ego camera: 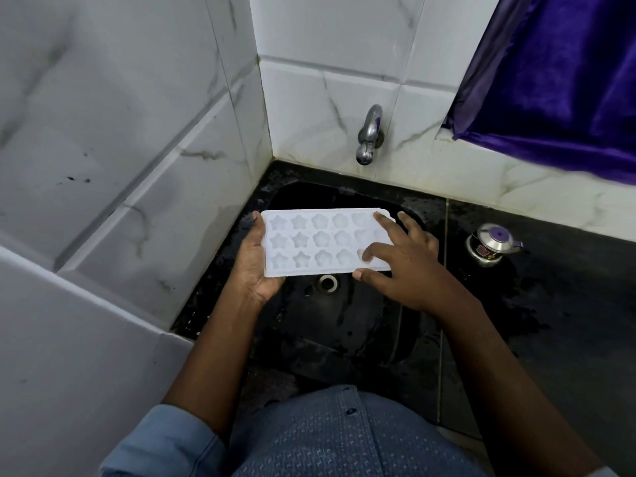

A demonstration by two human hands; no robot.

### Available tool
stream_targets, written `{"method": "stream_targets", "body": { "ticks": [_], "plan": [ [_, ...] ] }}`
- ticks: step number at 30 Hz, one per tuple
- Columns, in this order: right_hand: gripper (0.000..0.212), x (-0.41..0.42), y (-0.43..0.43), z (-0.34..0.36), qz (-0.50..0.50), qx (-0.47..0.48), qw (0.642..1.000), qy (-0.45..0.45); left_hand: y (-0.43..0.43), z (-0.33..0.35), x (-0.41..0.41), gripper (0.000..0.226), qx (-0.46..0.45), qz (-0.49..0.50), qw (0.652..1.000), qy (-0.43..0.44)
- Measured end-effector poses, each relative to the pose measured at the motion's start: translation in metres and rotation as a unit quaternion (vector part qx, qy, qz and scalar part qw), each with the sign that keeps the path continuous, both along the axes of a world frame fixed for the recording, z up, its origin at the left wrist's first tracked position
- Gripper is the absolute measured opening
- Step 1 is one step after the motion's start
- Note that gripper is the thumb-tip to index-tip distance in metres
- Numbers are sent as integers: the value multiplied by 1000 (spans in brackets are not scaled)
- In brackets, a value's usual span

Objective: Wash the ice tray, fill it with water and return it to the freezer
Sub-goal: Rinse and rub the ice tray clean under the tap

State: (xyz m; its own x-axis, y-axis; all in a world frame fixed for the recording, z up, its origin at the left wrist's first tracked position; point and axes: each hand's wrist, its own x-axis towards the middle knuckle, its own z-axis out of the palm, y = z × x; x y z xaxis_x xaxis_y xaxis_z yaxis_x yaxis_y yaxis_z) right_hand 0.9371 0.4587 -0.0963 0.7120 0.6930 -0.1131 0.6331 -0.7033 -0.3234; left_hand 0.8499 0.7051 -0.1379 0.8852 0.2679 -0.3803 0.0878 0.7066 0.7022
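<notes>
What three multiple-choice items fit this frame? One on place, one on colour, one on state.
1. Where is the ice tray?
A. Held over the sink
B. Inside a freezer
C. On the floor

2. What colour is the curtain?
A. Green
B. Purple
C. Yellow

3. What is the tap doing?
A. Pouring water into the ice tray
B. Nothing, no stream is visible
C. Dripping foam

Key:
1 A, the left hand grips its end above the drain.
2 B, purple fabric hangs at the upper right.
3 B, nothing falls from the spout.
</notes>
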Motion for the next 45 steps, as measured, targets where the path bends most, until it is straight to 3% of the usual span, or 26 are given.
{"method": "stream_targets", "body": {
  "ticks": [13,18,24,33,40,45],
  "plan": [
    [42,-1,-3,0,-1,-22,999,27,-4,1,-1,79,-4,4,1000,-1],
    [39,-10,3,4,-17,58,998,-16,-6,0,-2,83,-5,-3,1000,-1],
    [54,-15,13,0,28,-3,1000,10,-11,4,-2,81,-6,0,1000,4],
    [46,-20,15,2,37,-8,999,1,-10,-1,-7,84,-21,-18,999,-17],
    [76,-19,15,4,41,-18,999,-1,-11,3,-10,81,-21,-2,1000,-10],
    [61,-14,13,4,35,4,999,-3,-13,3,-8,80,-21,2,1000,-14]
  ]
}}
